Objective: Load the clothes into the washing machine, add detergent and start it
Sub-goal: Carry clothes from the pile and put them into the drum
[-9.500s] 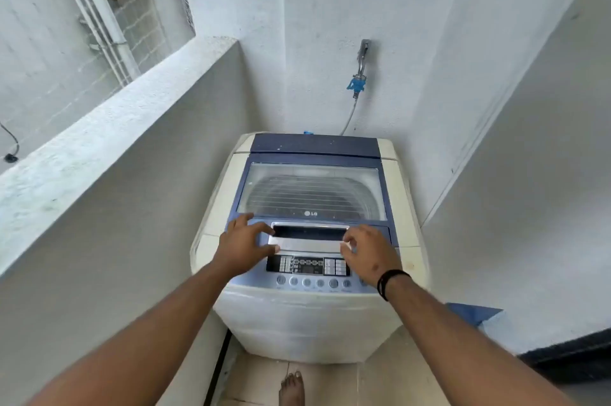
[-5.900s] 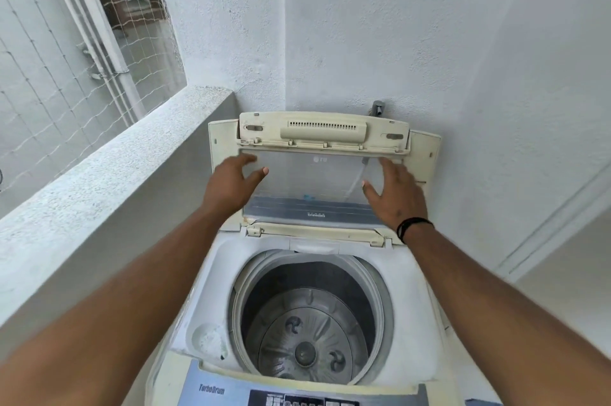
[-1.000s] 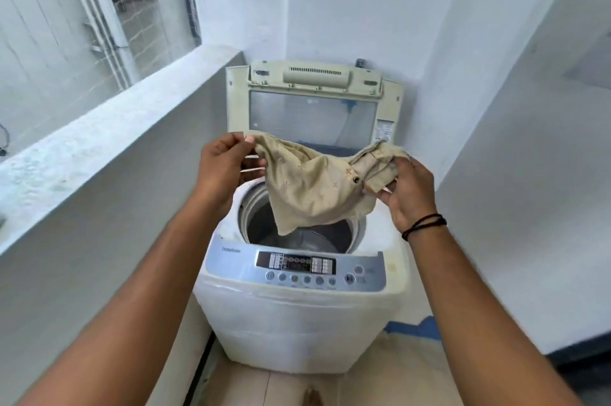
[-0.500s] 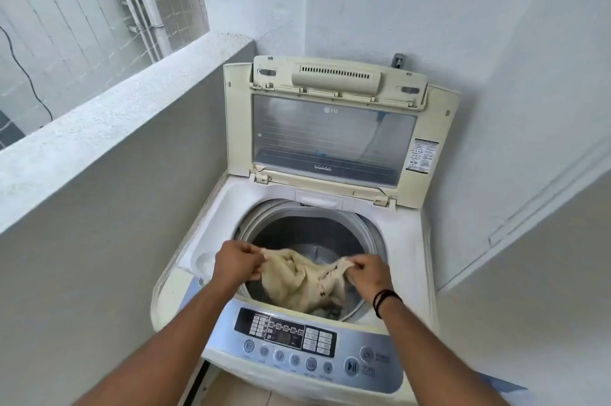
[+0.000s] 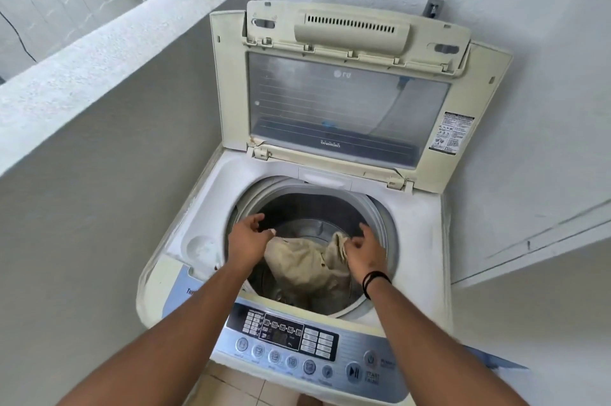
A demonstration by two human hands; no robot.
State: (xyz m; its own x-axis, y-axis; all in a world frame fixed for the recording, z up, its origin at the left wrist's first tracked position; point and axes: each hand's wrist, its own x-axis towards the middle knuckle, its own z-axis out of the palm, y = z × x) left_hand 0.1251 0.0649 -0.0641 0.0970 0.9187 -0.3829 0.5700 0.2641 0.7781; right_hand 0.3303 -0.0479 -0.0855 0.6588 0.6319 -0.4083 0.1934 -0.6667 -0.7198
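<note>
1. Lid [image 5: 344, 101] propped upright at 12 o'clock, keeping the drum [image 5: 314, 207] reachable.
2. Left hand [image 5: 248, 240] and right hand [image 5: 363, 252] apart, fingers loose, gripping nothing, so the beige garment [image 5: 304, 263] drops inside the drum.

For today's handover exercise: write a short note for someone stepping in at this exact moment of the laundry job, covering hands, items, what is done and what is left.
Left hand: open over the drum, holding nothing.
Right hand: open, fingers loose beside the cloth.
Cloth: beige, lying inside the drum, released.
Lid: up, leaning against the wall.
Done: lid opened, one garment in.
Left: any more clothes (none in view), detergent (none in view), shut the lid, press the start button on the panel.
</note>
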